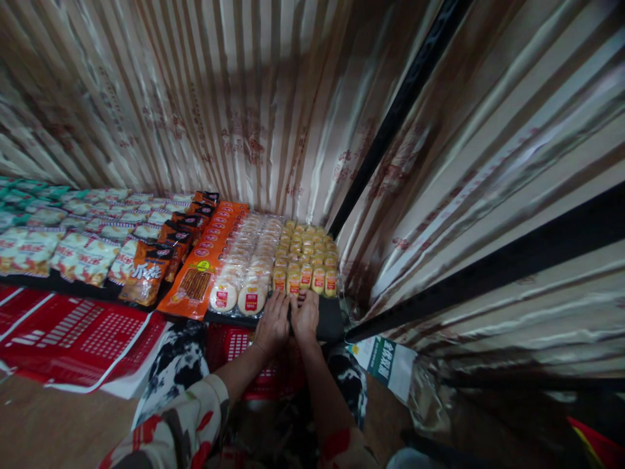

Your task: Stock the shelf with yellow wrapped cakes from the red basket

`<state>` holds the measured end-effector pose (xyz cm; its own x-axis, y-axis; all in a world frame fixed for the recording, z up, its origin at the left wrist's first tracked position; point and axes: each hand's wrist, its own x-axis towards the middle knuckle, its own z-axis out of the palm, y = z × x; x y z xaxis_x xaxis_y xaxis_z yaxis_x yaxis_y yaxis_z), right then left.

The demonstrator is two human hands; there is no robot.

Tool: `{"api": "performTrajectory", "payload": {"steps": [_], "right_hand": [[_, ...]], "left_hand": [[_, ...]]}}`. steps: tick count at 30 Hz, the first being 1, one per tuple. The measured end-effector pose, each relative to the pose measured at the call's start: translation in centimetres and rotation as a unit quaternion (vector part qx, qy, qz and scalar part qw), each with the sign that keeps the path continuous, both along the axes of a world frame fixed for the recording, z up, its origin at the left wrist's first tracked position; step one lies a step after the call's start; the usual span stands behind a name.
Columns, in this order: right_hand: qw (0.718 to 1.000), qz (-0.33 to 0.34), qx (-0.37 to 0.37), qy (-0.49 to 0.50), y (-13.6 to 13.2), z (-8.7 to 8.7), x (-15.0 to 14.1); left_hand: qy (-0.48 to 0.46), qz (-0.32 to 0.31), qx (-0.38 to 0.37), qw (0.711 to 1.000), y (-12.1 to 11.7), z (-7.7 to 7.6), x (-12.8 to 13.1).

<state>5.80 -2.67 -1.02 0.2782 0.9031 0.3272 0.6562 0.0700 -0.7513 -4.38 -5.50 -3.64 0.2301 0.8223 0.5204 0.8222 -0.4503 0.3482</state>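
My left hand (274, 322) and my right hand (305, 316) are side by side at the front of a block of small yellow wrapped cakes (308, 251). The fingers of both hands are bent and closed against a red-labelled pack (293, 281) in the front row. My fingertips partly hide its lower end. Just left of them stand two rows of round, pale wrapped cakes (251, 294) with red and white labels. Beyond those lies a long orange snack packet (195, 280).
A dark shelf (329, 319) carries the goods. Orange and black bags (145, 270) and white packets (85, 257) fill its left part. Red printed sheeting (92, 335) hangs below. Pleated curtains (273, 117) and a black pole (390, 124) enclose the back and right.
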Motion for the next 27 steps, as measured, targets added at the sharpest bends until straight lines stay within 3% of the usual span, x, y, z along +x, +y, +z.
{"api": "performTrajectory", "payload": {"steps": [22,27], "right_hand": [[0.999,-0.002,-0.012,-0.031,0.23,-0.16,-0.49],[0.999,-0.008,-0.017,-0.045,0.16,-0.09,-0.60]], "left_hand": [[0.037,-0.037,0.025,0.998,-0.05,0.50,0.00],[0.062,-0.019,0.040,0.997,-0.02,0.32,0.04]]}}
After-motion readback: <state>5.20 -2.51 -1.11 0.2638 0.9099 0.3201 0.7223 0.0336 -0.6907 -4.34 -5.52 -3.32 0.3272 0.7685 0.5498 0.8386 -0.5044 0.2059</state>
